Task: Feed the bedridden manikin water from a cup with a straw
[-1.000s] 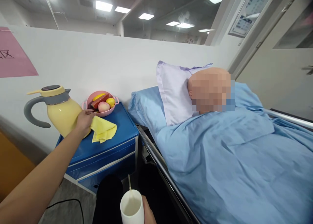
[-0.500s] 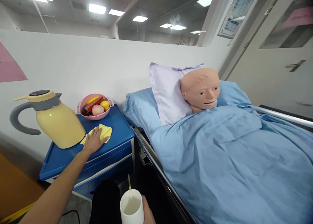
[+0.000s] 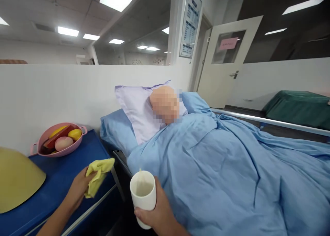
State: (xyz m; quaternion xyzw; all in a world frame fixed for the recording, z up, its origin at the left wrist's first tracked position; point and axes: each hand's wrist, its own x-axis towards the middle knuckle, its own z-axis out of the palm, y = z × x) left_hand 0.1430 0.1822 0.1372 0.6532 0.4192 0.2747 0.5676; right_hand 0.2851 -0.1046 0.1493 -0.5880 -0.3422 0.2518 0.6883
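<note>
My left hand (image 3: 80, 184) grips a yellow cloth (image 3: 98, 174), which hangs loosely above the front edge of the blue bedside cabinet (image 3: 62, 169). Wrapped around a white cup (image 3: 144, 203) is my right hand (image 3: 162, 208), holding it upright between the cabinet and the bed. A thin pale stick (image 3: 140, 174) shows at the cup's far rim; I cannot make out what it is. Left of my left hand stands a yellow thermos jug (image 3: 18, 181), partly cut off by the frame. Behind them on the cabinet sits a pink bowl (image 3: 60, 153) of fruit.
A manikin (image 3: 165, 103) lies in the bed, its head on a lilac pillow (image 3: 131, 108) and a blue quilt (image 3: 219, 167) over its body. A metal rail (image 3: 247, 118) runs along the bed's far side. Beyond is a door (image 3: 219, 67).
My left hand has lifted the yellow cloth off the cabinet top, where it lay flat under the palm. My right hand has raised the cup. The view has turned right.
</note>
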